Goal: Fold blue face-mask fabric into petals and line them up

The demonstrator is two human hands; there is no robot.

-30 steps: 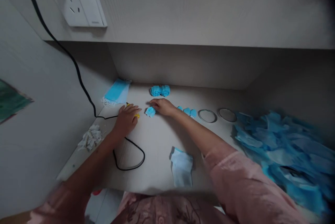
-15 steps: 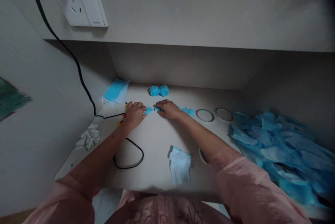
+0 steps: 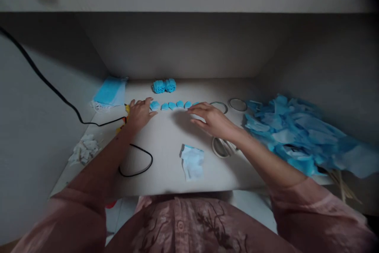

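Note:
A row of small blue cut pieces [image 3: 172,106] lies across the desk. At the row's left end my left hand [image 3: 140,114] rests, thumb spread from the fingers, holding nothing visible; its fingertips are by a blue piece [image 3: 154,105]. Over the right end hovers my right hand [image 3: 213,119], fingers apart and nothing in them, partly covering the last piece. Two rolled blue rosettes [image 3: 164,86] sit behind the row. Beside my left hand a yellow and orange object [image 3: 127,109] is mostly hidden. Nearer to me lies a pale blue cut piece of mask cloth [image 3: 192,162].
Face masks [image 3: 110,90] are stacked at back left, above a heap of white scraps [image 3: 85,149]. A black cable [image 3: 56,90] runs across the left. Thin rings [image 3: 237,104], a round roll [image 3: 220,147] and a large pile of blue cloth [image 3: 308,130] occupy the right.
My hands have moved apart and opened, my right hand going right, off the row. More blue pieces now show between them. The view has shifted, with the wall socket mostly out of frame.

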